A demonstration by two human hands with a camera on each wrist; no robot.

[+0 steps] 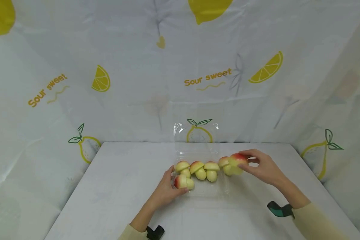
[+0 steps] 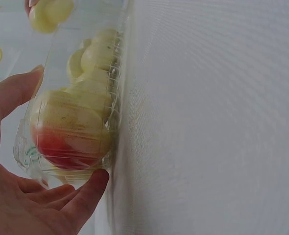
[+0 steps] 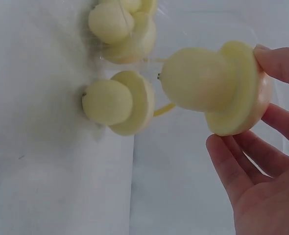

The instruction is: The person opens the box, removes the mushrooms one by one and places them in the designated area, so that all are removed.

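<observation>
Toward the table's [image 1: 123, 180] far edge, about mid-width, sits a clear plastic box [image 1: 207, 191], lid [image 1: 196, 151] raised. Inside: three mushrooms [image 1: 200, 170] in a row, plus a fourth mushroom [image 1: 181, 182] at the near left corner, stem toward the table's right edge. Left hand [image 1: 167, 189] grips the box's left end, thumb and fingers around that corner. Right hand [image 1: 262, 167], fingers and thumb pinching the cap, holds a red-yellow mushroom [image 1: 238, 162] in the air near a loose mushroom [image 1: 225, 166] standing right of the box.

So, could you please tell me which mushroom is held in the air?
The mushroom pinched by the right hand; four others sit in the clear box, and the last one stands just outside it.
</observation>
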